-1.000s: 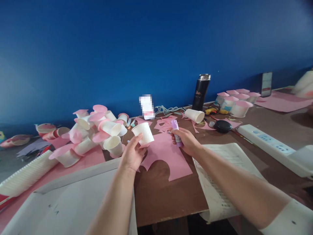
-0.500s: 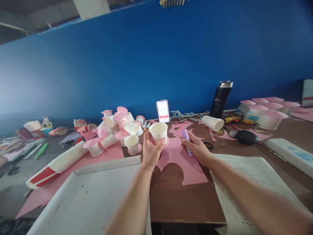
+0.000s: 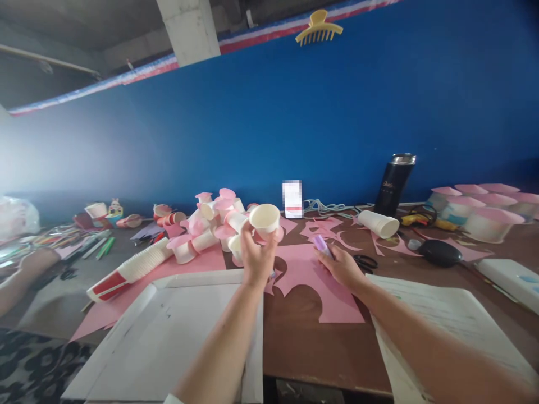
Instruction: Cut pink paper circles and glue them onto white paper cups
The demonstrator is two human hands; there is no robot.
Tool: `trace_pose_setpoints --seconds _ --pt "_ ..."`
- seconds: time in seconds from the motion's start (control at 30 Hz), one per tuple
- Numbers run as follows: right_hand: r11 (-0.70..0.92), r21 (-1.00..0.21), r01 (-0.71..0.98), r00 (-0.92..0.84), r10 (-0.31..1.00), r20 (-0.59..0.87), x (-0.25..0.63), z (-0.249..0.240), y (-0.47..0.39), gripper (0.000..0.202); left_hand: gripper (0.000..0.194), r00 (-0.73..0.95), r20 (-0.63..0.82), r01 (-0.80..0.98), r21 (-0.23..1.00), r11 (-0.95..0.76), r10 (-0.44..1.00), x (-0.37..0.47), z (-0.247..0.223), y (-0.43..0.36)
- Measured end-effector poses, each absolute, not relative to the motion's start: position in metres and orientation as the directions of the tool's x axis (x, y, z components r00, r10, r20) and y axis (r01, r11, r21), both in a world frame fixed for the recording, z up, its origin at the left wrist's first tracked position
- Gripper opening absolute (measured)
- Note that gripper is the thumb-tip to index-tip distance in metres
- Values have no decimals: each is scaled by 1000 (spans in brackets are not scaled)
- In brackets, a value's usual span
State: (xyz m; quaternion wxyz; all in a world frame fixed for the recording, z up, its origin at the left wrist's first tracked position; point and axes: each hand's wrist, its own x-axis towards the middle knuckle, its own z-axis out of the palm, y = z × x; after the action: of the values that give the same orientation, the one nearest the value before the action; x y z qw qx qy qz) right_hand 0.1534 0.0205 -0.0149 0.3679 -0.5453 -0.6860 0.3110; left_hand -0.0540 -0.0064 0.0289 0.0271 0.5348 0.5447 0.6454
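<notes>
A white paper cup (image 3: 264, 219) is held upright in my left hand (image 3: 257, 255), fingers wrapped round it, with a pink paper piece at its base. My right hand (image 3: 341, 266) grips a purple glue stick (image 3: 322, 246) above a cut pink sheet (image 3: 309, 280). Left of my left hand lies a pile of white cups with pink paper discs (image 3: 204, 238). A row of nested cups (image 3: 145, 261) in a red and white sleeve rests further left. Black scissors (image 3: 365, 262) lie just beyond my right hand.
A white box lid (image 3: 189, 336) lies in front, and printed sheets (image 3: 442, 314) are at right. Behind stand a black thermos (image 3: 394, 185) and a phone (image 3: 292, 199). Pink-topped cups (image 3: 492, 224) stand at far right. Another person's arm (image 3: 27, 275) reaches in at left.
The view has tilted up and turned left, showing more of the wall top and the other person's arm. My left hand has moved the cup slightly left, toward the pile.
</notes>
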Motion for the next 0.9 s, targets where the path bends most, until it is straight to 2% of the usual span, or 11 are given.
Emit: trace_pose_setpoints --seconds 0.07,0.17,0.27,0.33,0.4,0.53,0.73,0.9 --pt "238 -810 535 -154 971 183 154 -16 21 34 57 -506 665 564 737 -372 550 -75 42 -10" --pt "271 -798 538 -200 961 192 155 -19 24 32 56 -641 603 579 786 -216 475 -123 51 -14" --pt "290 -787 545 -221 955 199 156 -23 26 29 52 -752 515 582 812 49 412 -176 43 -19" --pt "294 -775 560 -219 954 205 156 -24 27 28 54 -778 471 595 765 247 415 -204 31 -23" --pt "304 -755 581 -218 952 214 156 -25 28 28 52 -777 420 614 667 421 468 -222 18 -27" --pt "344 -718 606 -232 939 253 156 -24 28 27 49 -759 303 622 600 503 576 -230 -1 -29" --pt "335 -724 603 -235 942 240 156 -24 28 29 72 -730 271 663 504 554 628 -220 -5 -22" --pt "346 -732 586 -244 938 248 156 -22 27 27 64 -754 248 641 481 598 608 -215 -4 -21"
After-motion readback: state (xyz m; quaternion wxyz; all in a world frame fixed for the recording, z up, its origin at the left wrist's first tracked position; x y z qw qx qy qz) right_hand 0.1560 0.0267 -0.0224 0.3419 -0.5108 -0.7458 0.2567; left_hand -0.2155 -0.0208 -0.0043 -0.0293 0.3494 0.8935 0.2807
